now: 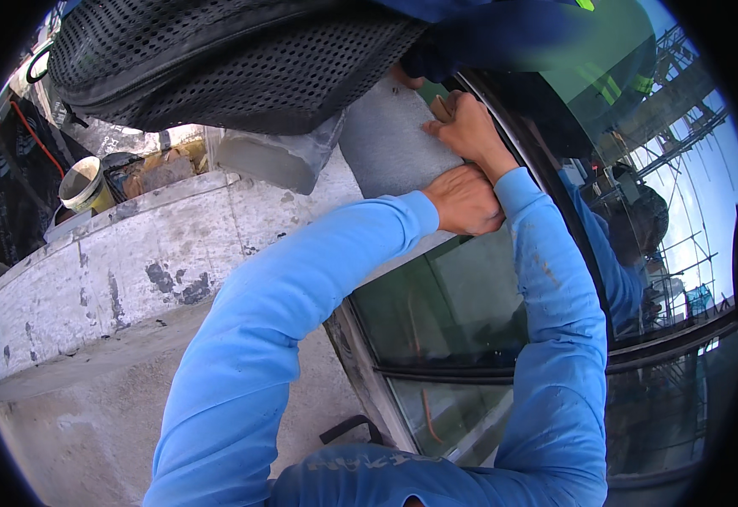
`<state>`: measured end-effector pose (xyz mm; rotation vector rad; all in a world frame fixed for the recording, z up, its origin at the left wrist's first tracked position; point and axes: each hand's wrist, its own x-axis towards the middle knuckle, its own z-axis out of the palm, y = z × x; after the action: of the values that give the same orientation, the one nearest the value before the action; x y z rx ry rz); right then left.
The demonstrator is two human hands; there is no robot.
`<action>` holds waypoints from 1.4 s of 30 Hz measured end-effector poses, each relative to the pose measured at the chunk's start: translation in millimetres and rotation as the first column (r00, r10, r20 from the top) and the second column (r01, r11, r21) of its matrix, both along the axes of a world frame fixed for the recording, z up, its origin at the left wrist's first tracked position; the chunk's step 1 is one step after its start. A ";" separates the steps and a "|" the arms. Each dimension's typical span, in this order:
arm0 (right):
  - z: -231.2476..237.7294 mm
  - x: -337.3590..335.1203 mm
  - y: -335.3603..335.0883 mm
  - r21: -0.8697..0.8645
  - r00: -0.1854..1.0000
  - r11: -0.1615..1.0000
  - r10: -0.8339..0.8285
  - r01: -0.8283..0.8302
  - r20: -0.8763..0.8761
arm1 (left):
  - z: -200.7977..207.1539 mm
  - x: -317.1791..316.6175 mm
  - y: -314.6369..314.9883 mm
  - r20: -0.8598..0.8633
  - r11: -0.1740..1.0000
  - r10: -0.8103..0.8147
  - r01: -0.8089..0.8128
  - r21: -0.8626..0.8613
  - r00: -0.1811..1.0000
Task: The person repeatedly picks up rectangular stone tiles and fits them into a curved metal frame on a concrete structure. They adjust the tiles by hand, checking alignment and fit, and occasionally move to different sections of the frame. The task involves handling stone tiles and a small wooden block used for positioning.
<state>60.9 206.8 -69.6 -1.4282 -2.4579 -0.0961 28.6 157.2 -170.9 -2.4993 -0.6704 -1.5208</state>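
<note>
A flat grey sheet (390,139) lies across the white-painted ledge, beside the dark window frame (576,215). Close to its right end, my right hand (475,131) is closed, thumb and fingers pinching a thin tan piece (442,107). My left hand (467,201) is closed in a fist just nearer to me, at the sheet's near edge and against my right wrist. Anything inside that fist is hidden. At the sheet's far edge shows part of another person's hand (407,78).
Upper left, a black mesh bag (234,63) hangs over a grey block wrapped in clear plastic (276,156). The chipped ledge (132,275) curves leftward past a dirty bucket (84,186). Glass panes (437,304) border the right, reflecting scaffolding. A co-worker's dark sleeve (479,38) crosses the top.
</note>
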 end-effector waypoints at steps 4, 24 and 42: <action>-5.6 9.2 12.1 -0.028 1.000 0.999 -0.025 0.024 -0.009 | -4.5 8.1 6.5 -0.033 0.996 0.021 -0.023 -0.082 0.999; -19.6 42.9 40.9 -0.089 0.991 0.996 0.002 -0.014 -0.133 | -116.4 51.1 -41.0 0.195 0.815 0.545 -0.461 -0.351 0.816; -26.4 43.0 45.8 0.043 0.999 0.998 -0.038 0.038 0.001 | -135.9 64.4 -36.3 0.294 0.804 0.539 -0.377 -0.460 0.789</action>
<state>103.9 252.6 -96.1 -1.4579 -2.4155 -0.1582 92.9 121.0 -306.8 -1.9736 -1.6635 -1.8492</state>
